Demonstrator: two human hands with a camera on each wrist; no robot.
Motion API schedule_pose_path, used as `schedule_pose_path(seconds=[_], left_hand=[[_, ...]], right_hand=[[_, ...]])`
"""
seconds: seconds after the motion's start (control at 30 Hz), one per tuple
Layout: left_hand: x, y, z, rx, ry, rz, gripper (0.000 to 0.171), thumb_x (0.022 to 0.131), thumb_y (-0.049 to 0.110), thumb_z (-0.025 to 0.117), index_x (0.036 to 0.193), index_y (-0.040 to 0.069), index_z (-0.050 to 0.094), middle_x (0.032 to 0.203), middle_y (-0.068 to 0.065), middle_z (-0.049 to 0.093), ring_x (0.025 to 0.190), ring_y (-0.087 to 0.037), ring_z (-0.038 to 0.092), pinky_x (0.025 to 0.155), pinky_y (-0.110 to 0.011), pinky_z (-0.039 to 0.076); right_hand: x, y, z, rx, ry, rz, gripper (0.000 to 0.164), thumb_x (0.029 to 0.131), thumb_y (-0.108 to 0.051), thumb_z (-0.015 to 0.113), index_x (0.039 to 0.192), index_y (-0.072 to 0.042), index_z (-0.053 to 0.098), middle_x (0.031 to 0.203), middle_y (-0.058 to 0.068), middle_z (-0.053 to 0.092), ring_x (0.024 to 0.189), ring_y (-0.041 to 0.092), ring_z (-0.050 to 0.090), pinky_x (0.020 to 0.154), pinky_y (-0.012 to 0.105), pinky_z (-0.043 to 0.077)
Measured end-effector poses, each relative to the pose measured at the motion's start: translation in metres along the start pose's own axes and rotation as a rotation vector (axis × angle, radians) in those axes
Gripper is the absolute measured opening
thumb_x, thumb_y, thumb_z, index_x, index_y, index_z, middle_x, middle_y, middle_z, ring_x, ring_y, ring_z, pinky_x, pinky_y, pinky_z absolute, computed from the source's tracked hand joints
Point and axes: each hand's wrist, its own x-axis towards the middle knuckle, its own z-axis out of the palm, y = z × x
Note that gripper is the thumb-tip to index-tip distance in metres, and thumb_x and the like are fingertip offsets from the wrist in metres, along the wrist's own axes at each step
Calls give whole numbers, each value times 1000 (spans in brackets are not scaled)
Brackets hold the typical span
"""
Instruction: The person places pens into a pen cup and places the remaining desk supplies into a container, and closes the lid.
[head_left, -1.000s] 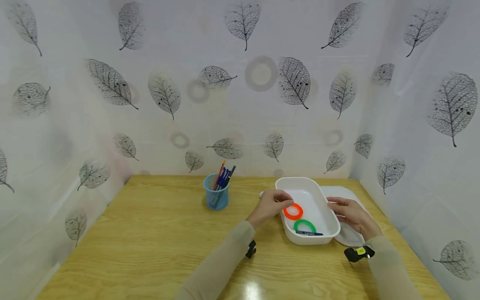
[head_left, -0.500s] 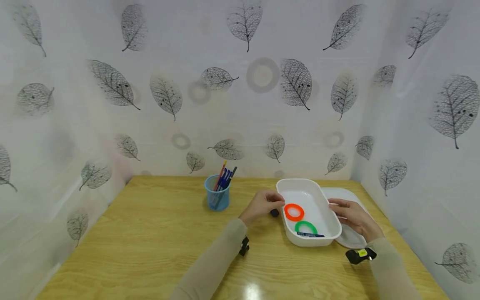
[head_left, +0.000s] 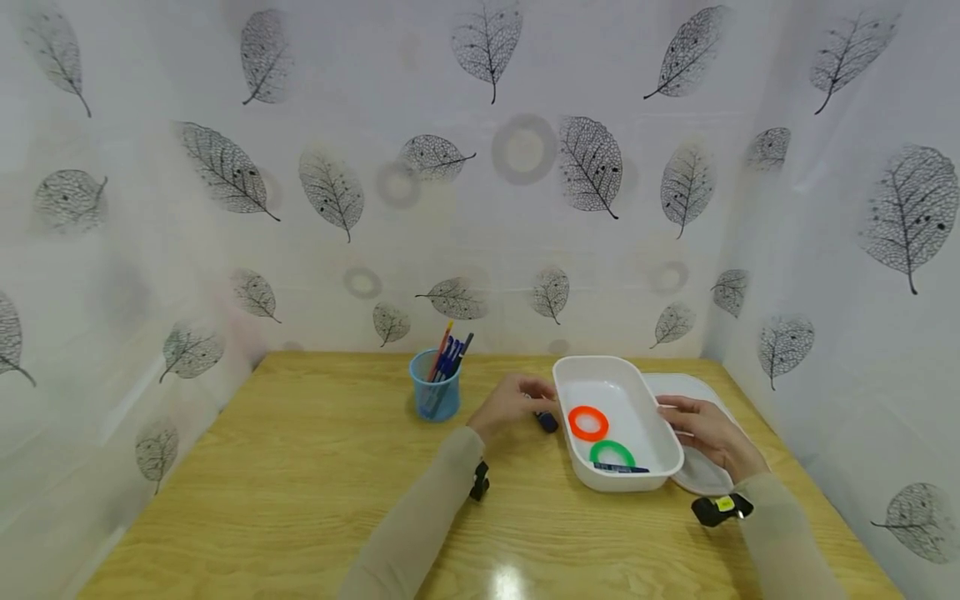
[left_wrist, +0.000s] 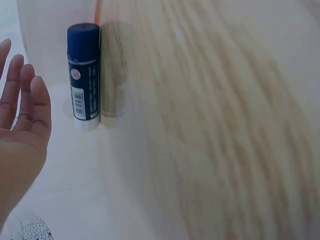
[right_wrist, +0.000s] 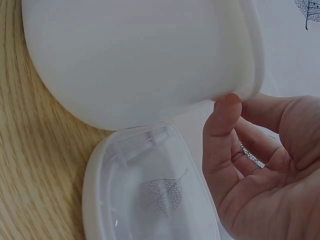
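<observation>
A dark blue glue stick (left_wrist: 84, 77) with a white base is on the wooden table, just left of the white plastic box (head_left: 618, 392). Beside it is my left hand (head_left: 510, 404), its fingers loosely bent and holding nothing; in the left wrist view a gap shows between the fingers (left_wrist: 37, 100) and the glue stick. My right hand (head_left: 705, 433) grips the box at its right rim; in the right wrist view a fingertip presses the outside of the box wall. Inside the box lie an orange ring (head_left: 588, 423), a green ring (head_left: 612, 455) and a dark pen-like stick (head_left: 621, 468).
A white lid (head_left: 701, 477) lies on the table, partly under the box's right side. Further left stands a light blue mesh cup (head_left: 435, 397) with several pens and a pencil. A leaf-print curtain (head_left: 480, 233) encloses the back and sides of the table (head_left: 300, 467).
My left hand has drawn back left from the orange ring and the box's left rim, toward the glue stick, which now shows more. My right hand stays at the box.
</observation>
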Motion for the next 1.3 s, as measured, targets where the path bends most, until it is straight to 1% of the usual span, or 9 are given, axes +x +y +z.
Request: schedule_pose_path(seconds=[0.2, 0.3, 0.37, 0.53, 0.73, 0.9, 1.1, 1.2, 1.3], left_hand=[[3, -12, -9, -30, 5, 5, 17, 78, 10, 71, 95, 9, 69, 91, 1, 65, 84, -13, 58, 73, -27, 49], [4, -15, -13, -73, 7, -16, 20, 77, 6, 72, 97, 6, 68, 94, -2, 65, 86, -14, 58, 74, -28, 49], [5, -16, -14, -65, 10, -31, 22, 76, 6, 72, 98, 5, 68, 96, -3, 64, 87, -16, 57, 75, -29, 48], [5, -16, -18, 16, 21, -40, 28, 75, 7, 73, 102, 4, 67, 104, -4, 63, 99, -23, 52, 85, -39, 42], [8, -17, -19, 42, -4, -45, 31, 74, -3, 71, 104, 1, 66, 108, -4, 62, 111, -25, 48, 98, -47, 32], [11, -19, -21, 100, -45, -61, 32, 72, -1, 73, 104, 2, 66, 106, -2, 63, 109, -21, 50, 99, -45, 33], [13, -18, -23, 209, -88, -128, 39, 74, 8, 74, 112, 9, 64, 117, 3, 57, 119, -22, 43, 100, -45, 31], [13, -13, -22, 241, -112, -129, 40, 74, 8, 74, 112, 11, 63, 119, 2, 57, 120, -22, 42, 101, -45, 30], [12, -11, -20, 247, -130, -109, 40, 74, 2, 73, 111, 10, 64, 118, 2, 58, 118, -19, 43, 101, -42, 30]], right_hand=[[-1, -1, 0, -11, -6, -16, 60, 90, -27, 56, 137, 3, 32, 120, 9, 54, 93, 12, 58, 80, 32, 50], [-1, -1, 1, -12, -14, -18, 61, 90, -27, 56, 137, 3, 32, 120, 9, 53, 93, 12, 58, 80, 33, 50], [0, -1, 0, -3, -19, -16, 61, 90, -27, 56, 137, 3, 32, 120, 9, 53, 93, 12, 58, 80, 32, 50], [1, 1, -1, 13, -24, -22, 61, 90, -26, 57, 137, 3, 32, 121, 11, 53, 94, 14, 59, 79, 32, 50], [1, 2, -2, 16, -22, -27, 62, 90, -27, 57, 138, 3, 31, 122, 10, 53, 94, 14, 58, 79, 33, 50], [3, 4, -2, 9, -14, -22, 62, 90, -27, 58, 138, 2, 32, 121, 10, 53, 94, 14, 58, 79, 33, 50], [5, 6, -2, -17, -2, -17, 64, 89, -30, 58, 138, 1, 32, 126, 15, 49, 95, 15, 58, 80, 33, 50], [4, 5, -2, -23, 2, -7, 64, 89, -31, 58, 138, 1, 32, 127, 15, 48, 95, 15, 58, 80, 33, 50], [4, 5, -2, -22, 5, -4, 63, 88, -31, 59, 137, 0, 34, 128, 17, 48, 95, 15, 58, 80, 33, 50]])
